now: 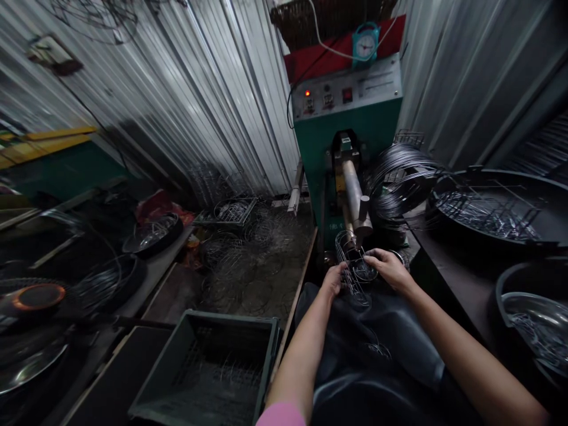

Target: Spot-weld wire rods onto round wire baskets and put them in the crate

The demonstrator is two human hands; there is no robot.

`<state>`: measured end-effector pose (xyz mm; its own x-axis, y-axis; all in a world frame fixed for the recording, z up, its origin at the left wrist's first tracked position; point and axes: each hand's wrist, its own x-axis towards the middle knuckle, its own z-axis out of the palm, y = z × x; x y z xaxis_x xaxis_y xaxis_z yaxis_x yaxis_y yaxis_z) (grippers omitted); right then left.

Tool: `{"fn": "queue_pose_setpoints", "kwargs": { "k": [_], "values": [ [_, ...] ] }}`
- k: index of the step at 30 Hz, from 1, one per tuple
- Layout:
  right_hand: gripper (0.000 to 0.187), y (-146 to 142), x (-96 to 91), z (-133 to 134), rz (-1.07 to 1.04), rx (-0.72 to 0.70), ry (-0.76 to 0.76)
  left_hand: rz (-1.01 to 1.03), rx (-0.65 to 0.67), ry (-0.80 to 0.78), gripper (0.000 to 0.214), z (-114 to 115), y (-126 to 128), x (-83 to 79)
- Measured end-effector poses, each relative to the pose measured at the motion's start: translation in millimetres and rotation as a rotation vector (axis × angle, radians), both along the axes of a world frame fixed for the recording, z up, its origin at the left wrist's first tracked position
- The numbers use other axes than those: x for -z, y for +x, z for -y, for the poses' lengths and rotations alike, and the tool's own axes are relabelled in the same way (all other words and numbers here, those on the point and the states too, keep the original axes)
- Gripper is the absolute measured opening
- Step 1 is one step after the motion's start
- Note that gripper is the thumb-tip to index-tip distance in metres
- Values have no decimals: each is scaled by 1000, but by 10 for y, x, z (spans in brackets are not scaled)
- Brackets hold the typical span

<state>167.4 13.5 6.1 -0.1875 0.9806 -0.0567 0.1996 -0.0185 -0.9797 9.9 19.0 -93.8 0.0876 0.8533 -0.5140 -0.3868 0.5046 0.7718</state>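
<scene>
"What is the table (464,290) on the right carrying?"
"A wide black pan (550,204) is resting there, and a round black tub (499,290) is sitting nearer."
"And the floor (260,296)?"
"Wire pieces (225,251) are lying on it, heaped loosely."

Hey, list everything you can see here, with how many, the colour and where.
Machine: one, green, centre back
Red light: one, lit, on the machine's panel
Clock: one, turquoise, at the machine's top
Wall: grey, ribbed, behind
Wire coil: one, silvery, right of the machine
Large pan: one, black, far right, holding wire pieces, too many to count
Crate: one, dark green, lower left of centre
Wire frame: one, silvery, between the hands
Apron: one, black, on the lap
Far left: more items, too blurred to count
Sleeve: one, pink, left arm
Left hand: one, bare, at the frame
Right hand: one, bare, at the frame
</scene>
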Motion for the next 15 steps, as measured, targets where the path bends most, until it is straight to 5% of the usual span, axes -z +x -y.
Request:
{"fn": "queue_pose_setpoints", "kwargs": {
  "k": [9, 15],
  "values": [
    [46, 244, 144, 225, 28, -82, -105, 28, 31, -30, 37, 22, -1, 2],
    [42, 118, 60, 106, 23, -26, -39, 47, 41, -139, 40, -55, 22, -48]
  ]
}}
